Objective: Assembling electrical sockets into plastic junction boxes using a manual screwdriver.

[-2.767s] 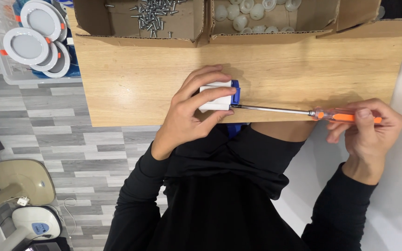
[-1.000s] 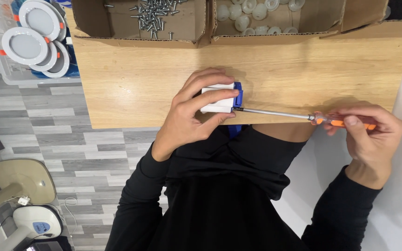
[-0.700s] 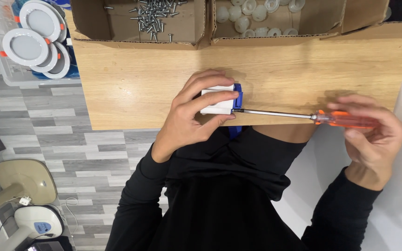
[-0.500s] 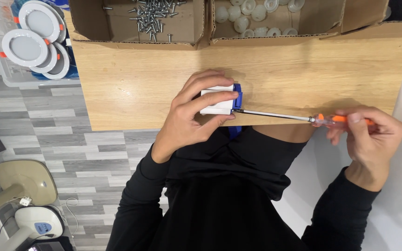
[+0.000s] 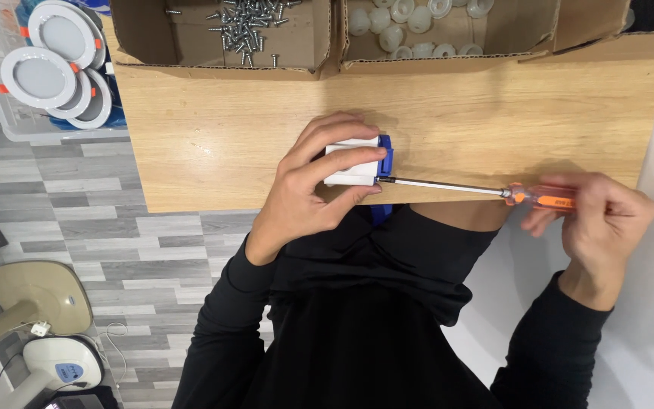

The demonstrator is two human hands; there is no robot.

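Left hand (image 5: 308, 193) clamps a white, blue-edged box (image 5: 355, 160) on the bench (image 5: 213, 129); right hand (image 5: 599, 223) grips an orange-handled screwdriver (image 5: 478, 191), tip at the box's right side.

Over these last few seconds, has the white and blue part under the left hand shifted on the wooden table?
No. The white and blue part sits at the same spot by the wooden table near edge, under the left hand.

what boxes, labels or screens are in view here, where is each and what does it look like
Cardboard box of screws: far edge of the wooden table, left; brown, open, silver screws loose inside.
Cardboard box of white rings: right beside it; brown, open flaps.
Clear plastic bin: off the table's left end; round white lamps with orange clips.
Label on the screwdriver handle: small, pale on orange, in the right hand.
No lit screen shows.
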